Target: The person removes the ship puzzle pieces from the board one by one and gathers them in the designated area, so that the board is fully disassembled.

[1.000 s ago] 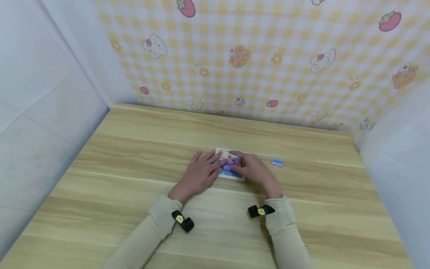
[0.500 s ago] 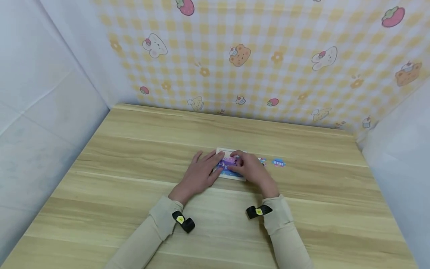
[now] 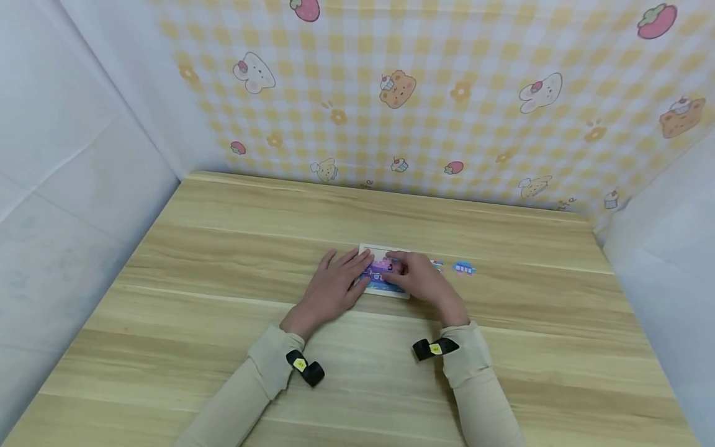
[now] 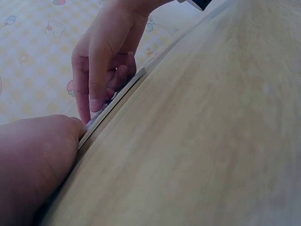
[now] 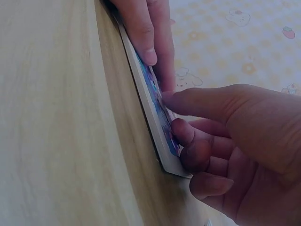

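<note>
A thin board with a pale frame (image 3: 398, 295) and a blue and purple picture lies on the table. The left hand (image 3: 329, 288) rests on its left side, fingers spread; in the right wrist view, that hand's digits (image 5: 143, 28) press the board's far end. From the right, the right hand (image 3: 427, 282) reaches over the board, thumb and forefinger round a purple piece (image 3: 382, 267). In the right wrist view, the right thumb (image 5: 202, 102) touches the picture surface and the other fingers curl beside the frame (image 5: 162, 146). The fingers partly hide the piece.
Right of the board, a small blue piece (image 3: 464, 267) lies on the wooden table (image 3: 357, 385). Another colourful piece (image 3: 437, 265) shows partly behind the right hand. A yellow checked cloth (image 3: 424, 124) hangs behind, with white sheets at both sides.
The right hand has shifted slightly over the board, its thumb and forefinger still at the purple piece. More of the colourful piece behind it shows than one second ago. The left hand has barely moved.
</note>
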Action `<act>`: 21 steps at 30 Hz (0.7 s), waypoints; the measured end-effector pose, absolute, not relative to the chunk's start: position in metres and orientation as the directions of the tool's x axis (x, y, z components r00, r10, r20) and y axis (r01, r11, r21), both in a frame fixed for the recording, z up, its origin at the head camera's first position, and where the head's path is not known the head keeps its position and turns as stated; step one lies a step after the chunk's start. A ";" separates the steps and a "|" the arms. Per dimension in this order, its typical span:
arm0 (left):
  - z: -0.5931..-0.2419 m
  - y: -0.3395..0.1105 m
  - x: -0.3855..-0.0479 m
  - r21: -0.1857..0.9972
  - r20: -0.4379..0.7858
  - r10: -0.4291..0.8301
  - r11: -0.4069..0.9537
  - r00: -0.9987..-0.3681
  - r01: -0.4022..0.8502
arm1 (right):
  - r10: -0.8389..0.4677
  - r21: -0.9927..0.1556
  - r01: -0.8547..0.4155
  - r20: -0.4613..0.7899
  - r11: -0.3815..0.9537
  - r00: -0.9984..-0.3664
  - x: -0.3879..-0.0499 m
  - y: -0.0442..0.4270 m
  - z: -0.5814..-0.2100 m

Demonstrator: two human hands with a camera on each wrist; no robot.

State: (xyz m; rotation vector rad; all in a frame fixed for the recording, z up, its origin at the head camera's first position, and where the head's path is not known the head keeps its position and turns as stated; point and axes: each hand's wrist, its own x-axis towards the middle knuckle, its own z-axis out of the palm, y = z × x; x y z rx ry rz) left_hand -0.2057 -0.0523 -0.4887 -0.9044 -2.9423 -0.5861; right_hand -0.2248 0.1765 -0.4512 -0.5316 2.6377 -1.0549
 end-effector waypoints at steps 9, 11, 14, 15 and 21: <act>-0.491 -0.053 -0.206 0.368 0.151 0.540 0.747 -0.828 0.554 | -0.386 -0.699 -0.220 -0.087 0.681 -0.918 -0.225 0.178 -0.454; -0.491 -0.052 -0.206 0.370 0.162 0.537 0.744 -0.828 0.556 | -0.383 -0.684 -0.230 -0.078 0.693 -0.920 -0.225 0.176 -0.455; -0.491 -0.052 -0.206 0.370 0.168 0.534 0.745 -0.829 0.555 | -0.384 -0.650 -0.260 -0.055 0.715 -0.922 -0.225 0.174 -0.455; -0.491 -0.052 -0.206 0.371 0.167 0.533 0.746 -0.829 0.554 | -0.385 -0.640 -0.269 -0.047 0.720 -0.922 -0.225 0.173 -0.455; -0.492 -0.052 -0.206 0.367 0.148 0.530 0.755 -0.835 0.544 | -0.380 -0.611 -0.282 -0.033 0.740 -0.925 -0.224 0.170 -0.456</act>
